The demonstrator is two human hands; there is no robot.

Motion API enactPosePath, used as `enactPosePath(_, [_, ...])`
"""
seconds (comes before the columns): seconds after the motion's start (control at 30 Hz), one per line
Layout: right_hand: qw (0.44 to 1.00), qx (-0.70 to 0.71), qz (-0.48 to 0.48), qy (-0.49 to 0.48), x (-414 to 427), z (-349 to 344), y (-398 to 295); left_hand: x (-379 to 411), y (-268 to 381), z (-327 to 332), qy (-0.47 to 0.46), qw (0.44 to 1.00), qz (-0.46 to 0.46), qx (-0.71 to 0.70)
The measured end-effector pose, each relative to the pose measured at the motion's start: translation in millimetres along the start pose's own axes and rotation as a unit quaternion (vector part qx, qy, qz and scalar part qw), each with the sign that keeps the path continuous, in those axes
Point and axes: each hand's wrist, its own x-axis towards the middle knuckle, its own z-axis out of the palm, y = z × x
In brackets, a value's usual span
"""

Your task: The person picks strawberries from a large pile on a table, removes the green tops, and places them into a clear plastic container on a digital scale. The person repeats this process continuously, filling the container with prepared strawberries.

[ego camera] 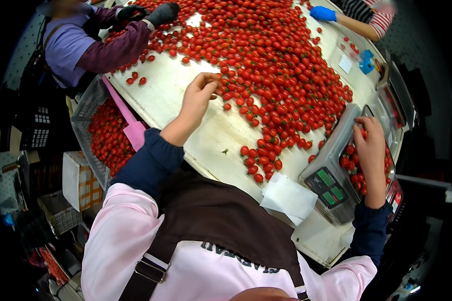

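My left hand [199, 98] is at the near left edge of a heap of red cherry tomatoes [271, 71] on a white table [211, 143]. Its fingertips meet tomatoes there; whether one is gripped cannot be made out. Over on the right, my right hand [370, 145] reaches over a clear plastic container [341, 160] holding cherry tomatoes [356, 171]. A tomato shows beside its thumb and fingers, but a grip is not clear. The container rests on a digital scale [312, 165] with green displays.
White paper sheets [290, 197] lie beside the scale. A grey crate [84, 113] of tomatoes with a pink scoop [124, 116] adjoins the table's left edge. Dark-gloved hands [164, 15] of one person and a blue-gloved hand [323, 14] of another are across the table.
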Motion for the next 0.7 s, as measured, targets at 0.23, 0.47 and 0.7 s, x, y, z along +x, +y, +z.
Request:
enactPosePath(0.23, [0.982,0.114,-0.067,-0.134,90.2,85.2,-76.7,50.3,-5.7,-3.6,0.065,0.992,-0.034,-0.106])
enactPosePath(0.47, [0.962,0.203,-0.12,-0.138,194.6,197.0,-138.0,109.4,-9.6,-25.3,0.168,0.973,0.009,-0.16])
enactPosePath(0.7, [0.965,0.157,-0.166,-0.126,265.0,281.3,-158.3,126.1,-19.5,-40.5,0.199,0.964,0.1,-0.147])
